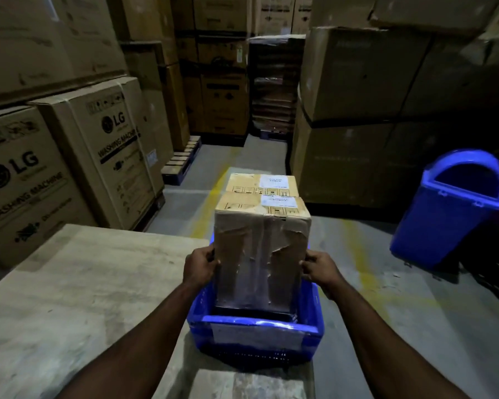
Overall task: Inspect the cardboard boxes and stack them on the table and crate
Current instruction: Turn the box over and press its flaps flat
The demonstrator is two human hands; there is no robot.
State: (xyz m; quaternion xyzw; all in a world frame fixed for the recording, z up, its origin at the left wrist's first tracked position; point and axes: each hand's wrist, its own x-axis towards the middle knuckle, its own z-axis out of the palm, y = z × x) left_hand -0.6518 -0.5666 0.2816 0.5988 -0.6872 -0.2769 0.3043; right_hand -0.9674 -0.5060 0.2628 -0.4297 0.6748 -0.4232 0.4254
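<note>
So the left hand (202, 264) and right hand (319, 269) grip the front cardboard box (261, 254) by its sides. It's standing upright in the blue crate (242, 323), with the second box (261, 184) right behind it and the bench (84, 283) just left.

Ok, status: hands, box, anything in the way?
Left hand and right hand grip the front box by its sides. Box upright, base inside blue crate. Second box close behind; blue bin off right, apart.

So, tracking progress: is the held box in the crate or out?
In: the box is upright, its lower end below the crate rim; resting or lifted, cannot tell.
</note>
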